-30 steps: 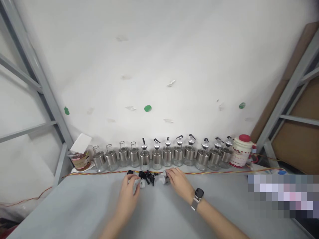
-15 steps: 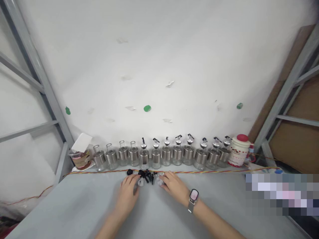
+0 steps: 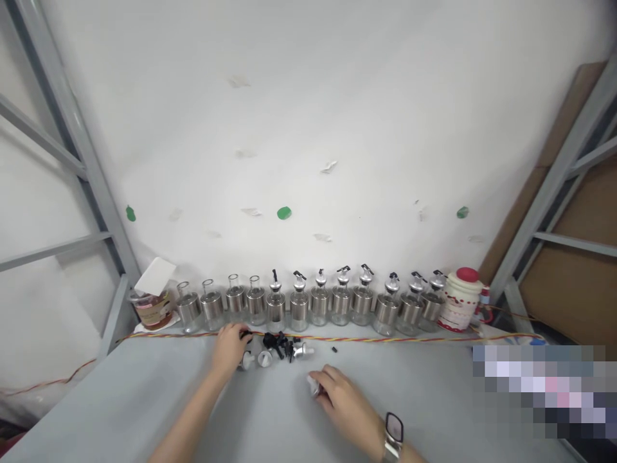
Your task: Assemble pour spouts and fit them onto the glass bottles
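Note:
My left hand is closed at the fingertips on a round black part behind the small pieces. My right hand, wearing a watch, pinches a silver-and-clear bottle pourer piece over the front of the table. Between the hands is a heap of black plastic parts. Around it are loose silver pourer tops: one by my left wrist, a second in front of the heap, and another to its right. A tiny black piece lies apart on the right.
Along the wall stand several glass bottles with steel sleeves; those on the left have bare necks, others carry pourers. A labelled jar and a cream canister with red lid flank them. A twisted red-yellow wire crosses the grey table.
My right hand has drawn back toward me and right, lifting a pourer piece from the heap. My left hand has shifted left to the round black part. The silver tops are more spread out.

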{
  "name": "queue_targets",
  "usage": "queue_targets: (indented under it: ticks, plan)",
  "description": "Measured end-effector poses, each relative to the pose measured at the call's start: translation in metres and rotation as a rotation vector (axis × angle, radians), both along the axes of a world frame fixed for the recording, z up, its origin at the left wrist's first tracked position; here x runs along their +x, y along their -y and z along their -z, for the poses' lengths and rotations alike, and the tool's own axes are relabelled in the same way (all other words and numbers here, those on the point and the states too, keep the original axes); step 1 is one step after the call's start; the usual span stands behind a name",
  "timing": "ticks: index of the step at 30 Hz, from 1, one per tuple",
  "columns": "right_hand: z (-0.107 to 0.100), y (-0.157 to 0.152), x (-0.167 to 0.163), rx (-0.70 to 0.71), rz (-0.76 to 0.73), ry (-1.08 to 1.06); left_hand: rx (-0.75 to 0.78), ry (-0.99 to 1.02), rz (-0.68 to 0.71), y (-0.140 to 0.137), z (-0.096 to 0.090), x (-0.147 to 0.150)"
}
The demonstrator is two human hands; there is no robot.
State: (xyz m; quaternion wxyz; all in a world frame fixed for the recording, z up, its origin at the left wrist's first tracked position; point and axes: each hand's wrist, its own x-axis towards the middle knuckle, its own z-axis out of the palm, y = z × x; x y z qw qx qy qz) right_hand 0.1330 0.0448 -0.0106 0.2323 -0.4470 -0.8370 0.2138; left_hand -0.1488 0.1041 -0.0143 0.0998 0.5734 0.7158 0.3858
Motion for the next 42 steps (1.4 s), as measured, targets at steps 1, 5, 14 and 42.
queue_targets:
  ticks: [1,5,14,42]
  plan:
    - [0.002,-0.001,0.001,-0.059,0.034,-0.087,0.005,0.038,0.007,-0.001,-0.002,0.000]
    - [0.005,-0.012,0.005,-0.387,0.090,-0.465,0.081,0.262,-0.010,0.006,-0.021,0.009]
    - [-0.013,-0.002,0.013,-0.500,-0.068,-0.741,-0.179,1.123,0.285,0.064,-0.044,0.086]
    - [-0.023,0.020,-0.001,-0.418,-0.056,-0.507,-0.156,0.478,0.415,0.087,-0.028,0.118]
